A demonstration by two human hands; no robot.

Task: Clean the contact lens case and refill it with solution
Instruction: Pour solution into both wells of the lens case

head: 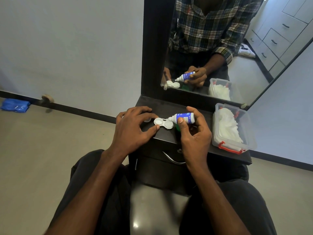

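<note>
A white contact lens case (163, 123) lies on the dark dresser top (169, 135), both round wells uncovered. My left hand (133, 128) steadies it, thumb tip against the near edge and fingers curled over its left side, where a loose cap (147, 119) shows under them. My right hand (194, 131) grips a small blue and white solution bottle (183, 117), tipped sideways with its white nozzle just over the case's right well. A green cap (177, 127) peeks out beneath the bottle.
A clear plastic box (250, 139) with red latches, holding white tissues, stands at the right of the dresser top. A mirror (220, 48) rises behind. A drawer with a metal handle (171, 158) faces my knees. A blue cloth (14, 106) lies on the floor far left.
</note>
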